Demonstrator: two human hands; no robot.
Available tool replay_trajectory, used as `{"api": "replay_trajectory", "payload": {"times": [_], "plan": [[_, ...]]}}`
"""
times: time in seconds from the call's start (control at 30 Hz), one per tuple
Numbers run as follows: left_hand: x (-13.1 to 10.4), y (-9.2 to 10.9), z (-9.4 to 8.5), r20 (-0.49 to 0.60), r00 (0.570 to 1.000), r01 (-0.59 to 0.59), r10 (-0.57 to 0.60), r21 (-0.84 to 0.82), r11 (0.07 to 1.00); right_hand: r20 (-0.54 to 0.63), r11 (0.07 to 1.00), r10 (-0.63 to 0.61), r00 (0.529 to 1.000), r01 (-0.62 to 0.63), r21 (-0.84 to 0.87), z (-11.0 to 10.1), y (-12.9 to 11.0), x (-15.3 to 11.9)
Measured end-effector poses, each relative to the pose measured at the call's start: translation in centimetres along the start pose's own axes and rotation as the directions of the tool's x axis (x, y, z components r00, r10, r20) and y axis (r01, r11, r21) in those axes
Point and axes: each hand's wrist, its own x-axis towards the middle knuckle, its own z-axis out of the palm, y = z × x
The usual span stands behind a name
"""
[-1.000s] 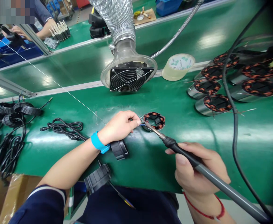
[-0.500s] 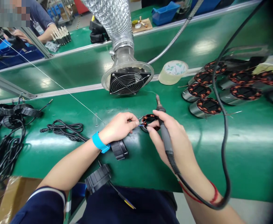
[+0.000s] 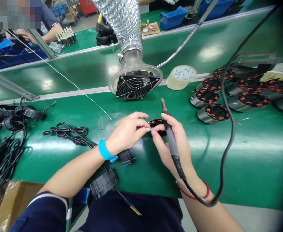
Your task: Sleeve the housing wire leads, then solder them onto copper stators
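My left hand (image 3: 129,130) pinches a thin wire end at the near left edge of a copper-wound stator (image 3: 157,122). My right hand (image 3: 174,141) holds a soldering iron (image 3: 171,138), its tip pointing up and away, while its thumb and forefinger meet the same wire by the left fingertips. The fingers partly hide the stator. A thin white strand (image 3: 83,91) runs from the upper left down to my left hand. Below my left wrist lie a black round cap (image 3: 127,157) and, at the table edge, another black cap (image 3: 104,184) with a cable.
A fan hood (image 3: 135,85) stands behind my hands, with a tape roll (image 3: 181,77) beside it. Several stators (image 3: 214,113) stand at the right, near the hanging iron cord (image 3: 230,129). Coiled cable (image 3: 71,133) and black caps (image 3: 28,112) lie left. A person works across the partition.
My left hand has moved slightly right and its fingertips now meet those of my right hand at the wire. The blue wire seen between them before no longer shows. The right wrist has shifted left.
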Motion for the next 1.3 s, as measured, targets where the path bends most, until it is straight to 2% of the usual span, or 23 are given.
{"api": "replay_trajectory", "payload": {"times": [0.17, 0.3, 0.4, 0.53, 0.63, 0.73, 0.93, 1.07, 1.17, 1.23, 1.3], "plan": [[-0.4, 0.3, 0.2, 0.044, 0.994, -0.110, 0.105, 0.145, 0.983, -0.010, 0.995, 0.057, 0.998, -0.056, 0.078, 0.1, 0.0, 0.0], [-0.3, 0.5, -0.1, 0.096, 0.990, -0.116, 0.100, 0.173, 0.978, -0.029, 0.977, 0.075, 0.997, -0.068, 0.204, 0.4, -0.2, 0.2], [-0.2, 0.6, -0.3, 0.096, 0.991, -0.108, 0.093, 0.162, 0.981, -0.019, 0.962, 0.085, 0.996, -0.077, 0.261, 0.1, -0.2, 0.2], [-0.1, 0.6, -0.2, 0.045, 0.998, -0.052, 0.048, 0.108, 0.993, 0.086, 0.989, 0.054, 0.995, -0.066, 0.135, -1.8, 0.4, 0.2], [0.0, 0.6, -0.1, 0.029, 1.000, -0.001, -0.001, 0.099, 0.995, 0.207, 0.999, -0.039, 0.978, 0.038, 0.010, -3.2, 1.0, 0.4], [0.1, 0.4, -0.1, 0.017, 0.999, 0.030, -0.031, 0.087, 0.996, 0.251, 0.992, -0.118, 0.961, 0.126, -0.018, -3.1, 1.2, 1.1], [0.5, -0.9, -0.3, -0.035, 0.998, 0.053, -0.051, 0.064, 0.997, 0.177, 0.990, -0.124, 0.976, 0.134, -0.046, -0.3, 1.0, 2.6], [0.6, -1.1, -0.3, -0.033, 0.997, 0.066, -0.065, 0.043, 0.997, 0.150, 0.982, -0.149, 0.977, 0.164, -0.089, -0.7, 0.7, 2.0], [0.6, -0.9, -0.3, -0.024, 0.997, 0.078, -0.078, 0.021, 0.997, 0.045, 0.999, -0.004, 0.999, 0.005, -0.040, -2.0, -0.2, 0.6], [0.6, -0.8, -0.2, -0.012, 0.996, 0.088, -0.088, 0.003, 0.996, -0.046, 0.994, 0.105, 0.993, -0.103, 0.047, -2.8, -1.0, -0.6], [0.6, -0.8, -0.2, 0.000, 0.995, 0.099, -0.099, -0.015, 0.995, -0.119, 0.988, 0.122, 0.985, -0.109, 0.114, -3.1, -1.4, -1.8]]}}
